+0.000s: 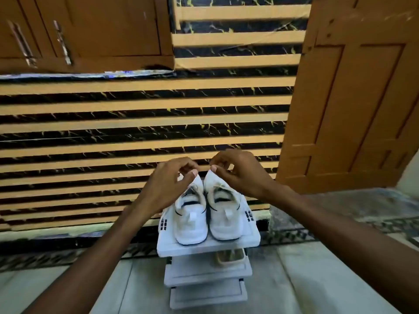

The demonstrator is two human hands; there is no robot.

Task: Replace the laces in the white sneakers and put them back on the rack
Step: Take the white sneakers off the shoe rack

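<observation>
Two white sneakers with dark trim stand side by side on the top shelf of a small white rack (226, 244), heels toward me. My left hand (169, 181) pinches the upper part of the left sneaker (191, 223). My right hand (238, 172) pinches the upper part of the right sneaker (223, 220). The fingers cover the tongues, so I cannot make out any laces.
The rack has lower shelves, and a tan shoe (230, 257) sits on the second one. Behind it is a wall of tan and black stripes. A brown cabinet (86, 30) hangs at upper left, a wooden door (353, 94) stands at right. Pale floor tiles lie below.
</observation>
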